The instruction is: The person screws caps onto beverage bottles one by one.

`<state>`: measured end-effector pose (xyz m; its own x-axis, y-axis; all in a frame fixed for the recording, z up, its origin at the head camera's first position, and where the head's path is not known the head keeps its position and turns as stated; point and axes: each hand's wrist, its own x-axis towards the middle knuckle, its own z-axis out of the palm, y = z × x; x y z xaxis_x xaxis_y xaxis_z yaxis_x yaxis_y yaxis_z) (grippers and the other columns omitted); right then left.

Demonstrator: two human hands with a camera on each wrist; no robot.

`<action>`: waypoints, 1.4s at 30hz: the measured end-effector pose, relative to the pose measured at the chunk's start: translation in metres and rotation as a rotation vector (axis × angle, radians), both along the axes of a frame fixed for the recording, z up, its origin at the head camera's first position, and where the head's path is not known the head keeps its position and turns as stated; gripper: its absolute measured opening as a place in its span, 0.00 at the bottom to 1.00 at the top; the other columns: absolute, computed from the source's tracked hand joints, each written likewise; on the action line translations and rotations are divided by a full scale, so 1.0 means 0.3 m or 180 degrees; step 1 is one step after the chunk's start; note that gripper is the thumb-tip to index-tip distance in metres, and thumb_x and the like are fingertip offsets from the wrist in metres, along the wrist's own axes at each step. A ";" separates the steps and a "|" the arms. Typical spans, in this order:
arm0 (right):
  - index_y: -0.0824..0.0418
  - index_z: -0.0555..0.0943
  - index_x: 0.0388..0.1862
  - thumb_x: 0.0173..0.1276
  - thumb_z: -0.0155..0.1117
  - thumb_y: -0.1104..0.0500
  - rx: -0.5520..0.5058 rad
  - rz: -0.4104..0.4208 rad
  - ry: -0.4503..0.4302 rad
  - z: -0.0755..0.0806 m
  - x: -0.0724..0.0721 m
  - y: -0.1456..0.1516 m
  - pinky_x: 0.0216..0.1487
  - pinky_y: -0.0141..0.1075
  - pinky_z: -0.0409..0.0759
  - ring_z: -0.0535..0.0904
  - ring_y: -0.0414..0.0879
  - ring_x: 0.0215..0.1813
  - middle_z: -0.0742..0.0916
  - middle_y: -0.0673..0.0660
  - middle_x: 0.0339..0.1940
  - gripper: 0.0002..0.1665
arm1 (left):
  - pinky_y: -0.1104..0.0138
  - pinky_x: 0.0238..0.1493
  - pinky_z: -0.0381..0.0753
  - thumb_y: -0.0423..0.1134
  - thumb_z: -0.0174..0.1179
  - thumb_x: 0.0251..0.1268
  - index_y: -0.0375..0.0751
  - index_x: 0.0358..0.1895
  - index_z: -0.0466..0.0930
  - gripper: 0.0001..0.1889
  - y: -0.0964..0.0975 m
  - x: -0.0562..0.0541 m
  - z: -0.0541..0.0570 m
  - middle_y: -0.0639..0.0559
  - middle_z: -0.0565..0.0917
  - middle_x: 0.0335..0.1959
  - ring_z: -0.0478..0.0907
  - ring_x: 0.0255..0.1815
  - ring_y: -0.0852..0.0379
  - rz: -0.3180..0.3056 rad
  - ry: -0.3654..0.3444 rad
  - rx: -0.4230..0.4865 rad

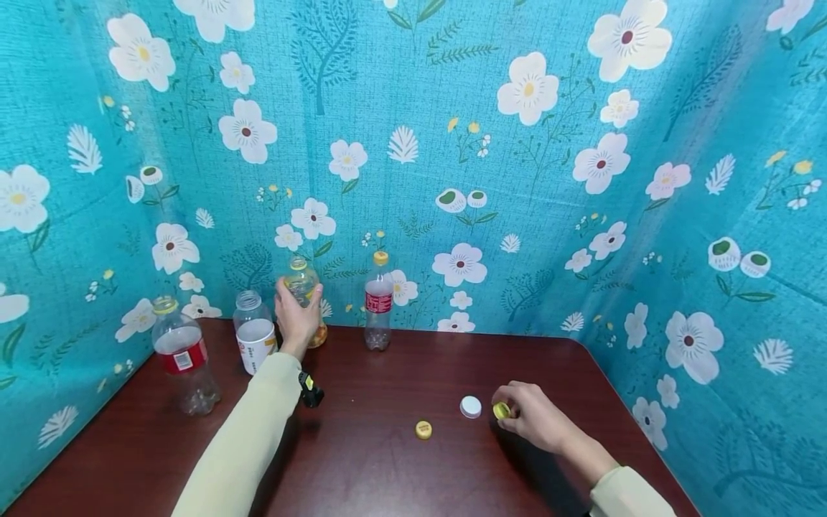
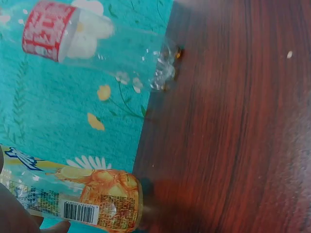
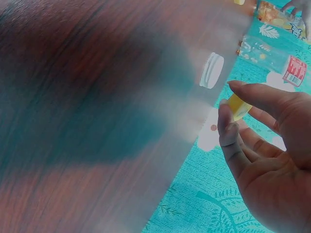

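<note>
At the back left of the table, my left hand (image 1: 298,316) grips an uncapped clear plastic bottle (image 2: 109,196) whose label is orange and yellow. Over the table's right side, my right hand (image 1: 533,416) pinches a yellow bottle cap (image 3: 238,107) between thumb and fingers. Just left of that hand lies a white cap (image 1: 471,407). A second yellow cap (image 1: 423,430) rests on the tabletop further left. To the right of the held bottle stands a clear bottle with a red label (image 1: 378,301), a yellow cap on its top.
Beside my left hand stands a wide-mouthed clear jar with a white label (image 1: 256,337), without a lid. Further left is a larger clear bottle with a red label (image 1: 184,359). A floral teal cloth (image 1: 413,179) hangs around the dark wooden table (image 1: 362,467).
</note>
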<state>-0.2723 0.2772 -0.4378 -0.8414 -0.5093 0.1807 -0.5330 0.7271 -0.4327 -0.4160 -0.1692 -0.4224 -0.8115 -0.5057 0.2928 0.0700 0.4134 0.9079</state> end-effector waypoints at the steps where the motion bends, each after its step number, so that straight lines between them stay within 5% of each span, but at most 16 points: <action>1: 0.62 0.86 0.42 0.58 0.78 0.69 -0.0016 0.0002 -0.0001 0.002 0.001 -0.001 0.33 0.31 0.80 0.78 0.37 0.31 0.81 0.49 0.33 0.14 | 0.38 0.67 0.66 0.60 0.61 0.71 0.50 0.81 0.47 0.45 0.003 0.006 0.003 0.33 0.64 0.72 0.66 0.70 0.32 -0.0031 0.0006 -0.0001; 21: 0.60 0.86 0.44 0.62 0.77 0.63 -0.0242 0.0088 0.0049 0.026 0.020 -0.033 0.34 0.33 0.81 0.78 0.37 0.31 0.85 0.49 0.34 0.12 | 0.38 0.65 0.69 0.59 0.61 0.72 0.44 0.82 0.46 0.46 -0.007 0.088 -0.019 0.31 0.66 0.70 0.66 0.70 0.32 -0.0607 -0.0158 -0.0514; 42: 0.59 0.86 0.47 0.60 0.77 0.68 -0.0402 0.0177 0.0094 0.093 0.004 -0.133 0.40 0.33 0.84 0.81 0.39 0.37 0.85 0.49 0.38 0.17 | 0.42 0.63 0.73 0.55 0.65 0.70 0.41 0.78 0.53 0.43 0.024 0.183 0.048 0.32 0.71 0.66 0.71 0.66 0.35 -0.1236 -0.0081 -0.0804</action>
